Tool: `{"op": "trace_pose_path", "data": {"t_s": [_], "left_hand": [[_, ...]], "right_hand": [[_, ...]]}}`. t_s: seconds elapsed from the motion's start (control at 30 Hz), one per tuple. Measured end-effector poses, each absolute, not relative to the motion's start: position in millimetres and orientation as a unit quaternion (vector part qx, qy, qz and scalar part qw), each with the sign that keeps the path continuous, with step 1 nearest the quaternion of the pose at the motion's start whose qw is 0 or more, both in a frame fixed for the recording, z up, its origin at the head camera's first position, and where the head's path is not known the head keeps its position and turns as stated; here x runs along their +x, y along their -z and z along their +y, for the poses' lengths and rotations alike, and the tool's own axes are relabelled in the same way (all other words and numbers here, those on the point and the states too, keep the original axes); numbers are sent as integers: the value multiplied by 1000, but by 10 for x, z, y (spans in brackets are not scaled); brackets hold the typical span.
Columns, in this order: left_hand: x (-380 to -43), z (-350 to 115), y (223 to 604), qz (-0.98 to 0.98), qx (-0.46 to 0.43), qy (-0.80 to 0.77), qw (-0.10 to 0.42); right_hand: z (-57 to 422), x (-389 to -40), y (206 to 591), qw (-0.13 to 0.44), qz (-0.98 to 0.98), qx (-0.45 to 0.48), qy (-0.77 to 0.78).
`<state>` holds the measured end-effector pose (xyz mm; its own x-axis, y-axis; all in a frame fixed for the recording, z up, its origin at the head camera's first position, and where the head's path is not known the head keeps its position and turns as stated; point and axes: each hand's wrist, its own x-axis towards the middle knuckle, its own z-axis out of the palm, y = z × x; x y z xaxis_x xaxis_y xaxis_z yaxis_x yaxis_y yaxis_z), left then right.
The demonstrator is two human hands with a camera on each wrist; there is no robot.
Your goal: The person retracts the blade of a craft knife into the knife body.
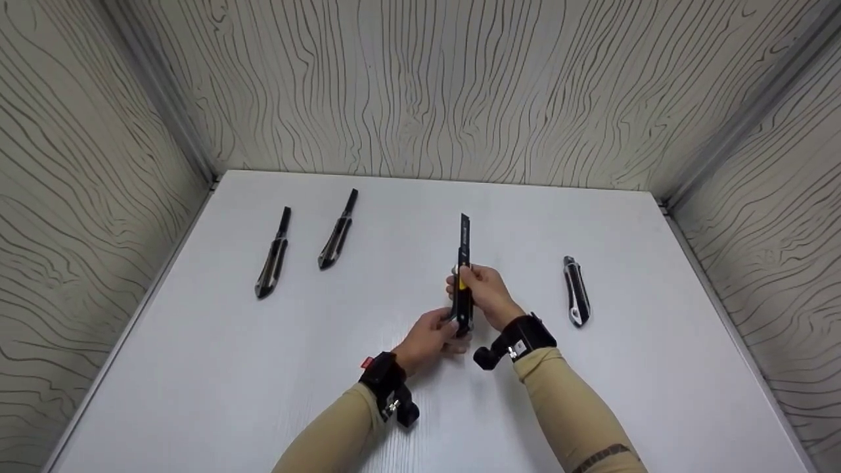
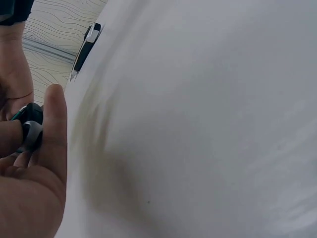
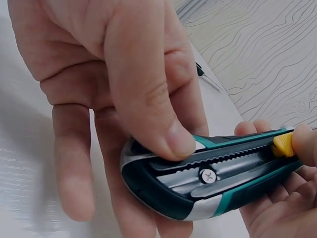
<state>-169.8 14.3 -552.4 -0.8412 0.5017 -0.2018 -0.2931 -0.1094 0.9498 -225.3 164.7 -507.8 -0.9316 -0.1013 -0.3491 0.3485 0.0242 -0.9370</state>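
Observation:
Both hands hold one utility knife over the white table, its dark blade extended toward the back wall. My right hand grips the knife's upper handle, thumb on the yellow slider. At the butt end, my left hand pinches the handle between thumb and fingers. The right wrist view shows the handle's black and teal body, with a toothed track and a screw. In the left wrist view, the rounded butt sits between the left thumb and fingers.
Two utility knives, one farther left and one nearer the middle, lie with blades out on the table. At right lies another knife with no blade showing. Wood-grain panels enclose the table's back and sides.

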Motion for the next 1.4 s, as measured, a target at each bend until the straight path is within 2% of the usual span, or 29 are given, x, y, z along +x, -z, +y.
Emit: {"op": "trace_pose_path", "data": {"t_s": [1.4], "left_hand": [[-1699, 138, 5459, 615, 76, -737, 269]], "right_hand": [[1655, -2245, 5043, 161, 707, 76, 684]]}}
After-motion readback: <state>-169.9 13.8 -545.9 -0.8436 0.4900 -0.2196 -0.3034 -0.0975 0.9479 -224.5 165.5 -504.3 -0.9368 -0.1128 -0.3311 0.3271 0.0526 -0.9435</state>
